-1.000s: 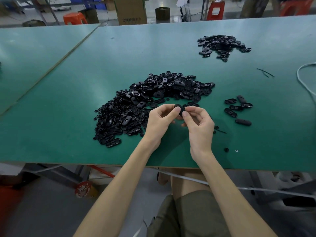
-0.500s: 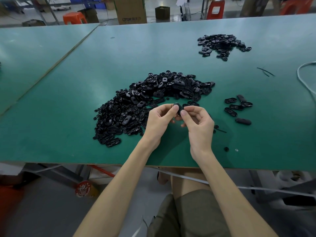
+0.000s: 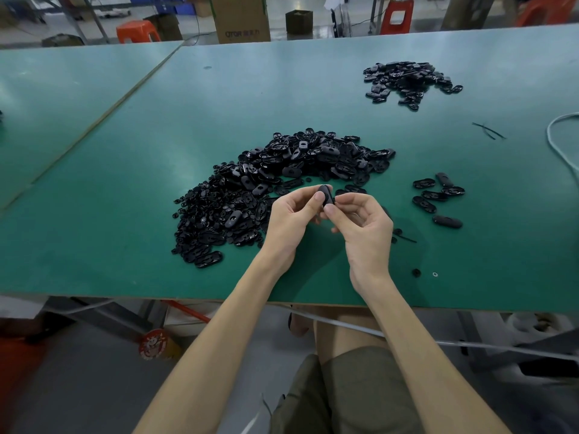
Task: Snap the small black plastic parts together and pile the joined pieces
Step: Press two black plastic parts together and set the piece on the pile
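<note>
At frame centre, black part [image 3: 326, 194]: I see it held above the green table [image 3: 125, 189], pinched from both sides.
Left hand [image 3: 289, 216]: thumb and fingers curled, gripping the part.
Right hand [image 3: 365, 225]: fingertips grasping the same part.
Loose heap [image 3: 282, 180]: just behind the hands.
Small group [image 3: 438, 195]: right of centre.
Far pile [image 3: 407, 79]: upper right.

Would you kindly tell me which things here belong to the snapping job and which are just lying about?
Job: part, pinched between left hand and right hand; big pile; few pieces to the right; far pile.
Lying about: white cable; black strips; box; orange stool.
</note>
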`<state>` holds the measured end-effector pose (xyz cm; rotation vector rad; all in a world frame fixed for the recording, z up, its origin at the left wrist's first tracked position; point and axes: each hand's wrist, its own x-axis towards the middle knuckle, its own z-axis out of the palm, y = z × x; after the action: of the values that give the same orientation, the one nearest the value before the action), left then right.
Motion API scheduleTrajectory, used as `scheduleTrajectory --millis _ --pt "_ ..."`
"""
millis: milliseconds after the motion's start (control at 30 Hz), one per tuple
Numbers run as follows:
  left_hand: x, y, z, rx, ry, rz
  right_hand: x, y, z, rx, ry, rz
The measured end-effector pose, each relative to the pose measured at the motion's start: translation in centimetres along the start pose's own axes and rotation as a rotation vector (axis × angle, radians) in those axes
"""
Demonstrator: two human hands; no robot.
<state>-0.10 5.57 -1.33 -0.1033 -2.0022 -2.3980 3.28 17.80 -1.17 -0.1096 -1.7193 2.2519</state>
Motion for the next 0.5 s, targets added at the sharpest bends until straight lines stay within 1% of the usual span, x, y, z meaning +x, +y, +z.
scheduleTrajectory --millis 300,500 --pt "0.0 0.14 -0.23 -0.057 -0.019 -0.016 0.0 0.0 0.13 -0.004 0.011 0.004" --pt "-0.07 0.1 -0.4 -0.009 -0.074 0.024 0.05 0.18 0.08 -0.015 0.013 0.002"
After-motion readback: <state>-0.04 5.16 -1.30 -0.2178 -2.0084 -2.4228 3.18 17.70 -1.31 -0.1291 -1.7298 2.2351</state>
